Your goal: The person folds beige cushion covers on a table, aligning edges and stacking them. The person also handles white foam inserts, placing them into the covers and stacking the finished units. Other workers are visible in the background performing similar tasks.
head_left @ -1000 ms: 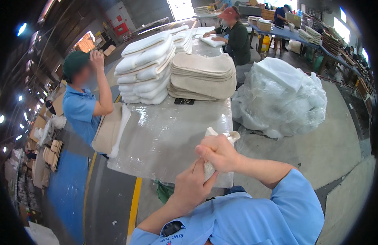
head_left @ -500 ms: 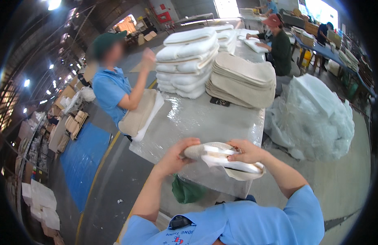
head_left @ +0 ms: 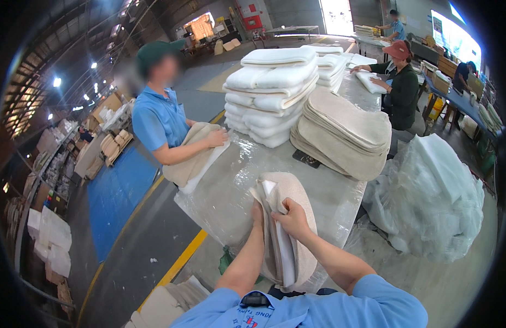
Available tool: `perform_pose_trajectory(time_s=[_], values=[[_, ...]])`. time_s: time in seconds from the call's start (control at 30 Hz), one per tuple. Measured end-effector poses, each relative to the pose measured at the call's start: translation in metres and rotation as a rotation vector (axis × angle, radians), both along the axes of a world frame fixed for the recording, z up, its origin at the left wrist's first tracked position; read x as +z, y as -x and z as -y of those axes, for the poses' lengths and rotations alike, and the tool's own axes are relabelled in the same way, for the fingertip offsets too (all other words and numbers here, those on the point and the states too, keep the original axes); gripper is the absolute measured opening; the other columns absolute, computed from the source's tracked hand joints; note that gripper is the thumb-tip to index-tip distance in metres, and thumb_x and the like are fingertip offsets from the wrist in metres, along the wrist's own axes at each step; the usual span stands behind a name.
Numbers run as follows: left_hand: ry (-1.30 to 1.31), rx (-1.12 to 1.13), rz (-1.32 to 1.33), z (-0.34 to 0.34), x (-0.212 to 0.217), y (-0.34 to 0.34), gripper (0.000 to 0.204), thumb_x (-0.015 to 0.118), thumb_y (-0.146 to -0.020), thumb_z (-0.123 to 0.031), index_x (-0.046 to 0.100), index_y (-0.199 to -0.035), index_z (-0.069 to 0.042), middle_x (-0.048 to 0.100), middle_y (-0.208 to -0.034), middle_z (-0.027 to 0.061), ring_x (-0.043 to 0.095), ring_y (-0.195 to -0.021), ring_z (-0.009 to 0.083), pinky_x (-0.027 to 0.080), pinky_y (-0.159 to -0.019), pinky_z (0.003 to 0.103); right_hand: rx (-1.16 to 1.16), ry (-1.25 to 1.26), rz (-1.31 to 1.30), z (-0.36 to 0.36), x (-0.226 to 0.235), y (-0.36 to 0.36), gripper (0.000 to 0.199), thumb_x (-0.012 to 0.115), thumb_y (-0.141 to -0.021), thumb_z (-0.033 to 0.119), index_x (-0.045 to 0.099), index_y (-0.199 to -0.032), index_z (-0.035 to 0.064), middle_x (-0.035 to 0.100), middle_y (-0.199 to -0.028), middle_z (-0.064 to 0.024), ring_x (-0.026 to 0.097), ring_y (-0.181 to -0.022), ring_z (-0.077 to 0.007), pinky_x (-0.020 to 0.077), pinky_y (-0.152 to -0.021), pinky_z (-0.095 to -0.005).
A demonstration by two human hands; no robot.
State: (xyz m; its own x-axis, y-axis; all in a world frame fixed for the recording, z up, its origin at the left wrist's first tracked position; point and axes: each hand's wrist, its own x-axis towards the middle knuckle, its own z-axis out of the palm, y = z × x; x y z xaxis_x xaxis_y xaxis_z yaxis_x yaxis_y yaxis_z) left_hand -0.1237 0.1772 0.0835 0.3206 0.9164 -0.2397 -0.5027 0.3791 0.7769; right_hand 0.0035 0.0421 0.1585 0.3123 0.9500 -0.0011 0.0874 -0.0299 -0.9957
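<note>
A beige fabric cushion cover (head_left: pixel 302 210) stands on its long edge at the near end of the table, its open side facing up. White padding (head_left: pixel 286 257) shows inside the slit. My right hand (head_left: pixel 294 217) pinches the opening's edge, thumb on top. On the other side, my left hand (head_left: pixel 257 221) grips the cover's left flap, its fingers partly hidden by the cloth. Beyond it, a pile of flat beige covers (head_left: pixel 346 128) lies on the plastic-covered table (head_left: pixel 225 186), next to a tall stack of folded white padding (head_left: pixel 275 76).
A co-worker in a green cap (head_left: pixel 163 117) handles a beige cover at the table's left edge. Another in a red cap (head_left: pixel 403 85) works at the far right. A big clear bag of white padding (head_left: pixel 428 197) stands right of the table. More beige pieces (head_left: pixel 173 300) lie at lower left.
The cushion cover has turned from lying crosswise to pointing away from me, and its opening now faces up. My hands have come closer together. The green-capped co-worker's raised hand has lowered onto their cover.
</note>
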Motion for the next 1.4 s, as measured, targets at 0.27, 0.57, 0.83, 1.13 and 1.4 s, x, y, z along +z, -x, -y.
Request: perform_pose_trajectory(time_s=[0.27, 0.57, 0.83, 1.13, 1.4], values=[[-0.217, -0.086, -0.242, 0.033, 0.011, -0.072, 0.063, 0.057, -0.110, -0.033, 0.038, -0.162, -0.002, 0.055, -0.151, 0.0132, 0.057, -0.133, 0.0260, 0.046, -0.112, 0.037, 0.011, 0.244, -0.496, -0.048, -0.057, -0.086, 0.034, 0.071, -0.103, 0.041, 0.072, -0.102, 0.0070, 0.066, -0.085, -0.0018, 0.059, -0.081, -0.0110, 0.0486, -0.071, -0.0326], [-0.417, 0.068, -0.931, -0.013, 0.005, -0.067, 0.043, 0.050, -0.110, -0.030, 0.069, -0.133, 0.001, 0.069, -0.132, 0.0270, 0.066, -0.122, 0.0410, 0.048, -0.106, 0.044, 0.017, 0.332, 0.141, -0.114, -0.053, -0.098, 0.057, 0.062, -0.103, 0.047, 0.074, -0.114, -0.0070, 0.077, -0.095, -0.0282, 0.076, -0.093, -0.0429, 0.0557, -0.084, -0.0497], [-0.390, 0.262, -0.912, -0.011, 0.002, -0.104, 0.042, 0.047, -0.113, -0.031, 0.068, -0.107, 0.005, 0.068, -0.099, 0.0198, 0.065, -0.096, 0.0413, 0.049, -0.089, 0.048, -0.029, 0.282, 0.316, -0.075, -0.057, -0.088, 0.053, 0.053, -0.109, 0.042, 0.071, -0.098, -0.0069, 0.069, -0.084, -0.0336, 0.071, -0.087, -0.0510, 0.0538, -0.078, -0.0544], [-0.355, 0.201, -0.847, 0.005, 0.023, -0.134, 0.042, 0.048, -0.112, -0.033, 0.067, -0.107, 0.005, 0.068, -0.107, 0.0206, 0.065, -0.101, 0.0382, 0.048, -0.091, 0.047, -0.022, 0.253, 0.220, -0.021, -0.099, -0.109, 0.049, 0.058, -0.109, 0.038, 0.071, -0.102, -0.0083, 0.070, -0.076, -0.0260, 0.071, -0.074, -0.0393, 0.0550, -0.071, -0.0458], [-0.354, 0.194, -0.740, -0.014, 0.023, -0.162, 0.046, 0.046, -0.113, -0.034, 0.071, -0.111, 0.005, 0.073, -0.103, 0.0244, 0.069, -0.095, 0.0391, 0.052, -0.088, 0.046, -0.205, 0.126, -0.173, -0.059, -0.095, -0.147, 0.040, 0.059, -0.111, 0.034, 0.070, -0.126, -0.0015, 0.071, -0.100, -0.0038, 0.060, -0.092, -0.0121, 0.0510, -0.082, -0.0344]])
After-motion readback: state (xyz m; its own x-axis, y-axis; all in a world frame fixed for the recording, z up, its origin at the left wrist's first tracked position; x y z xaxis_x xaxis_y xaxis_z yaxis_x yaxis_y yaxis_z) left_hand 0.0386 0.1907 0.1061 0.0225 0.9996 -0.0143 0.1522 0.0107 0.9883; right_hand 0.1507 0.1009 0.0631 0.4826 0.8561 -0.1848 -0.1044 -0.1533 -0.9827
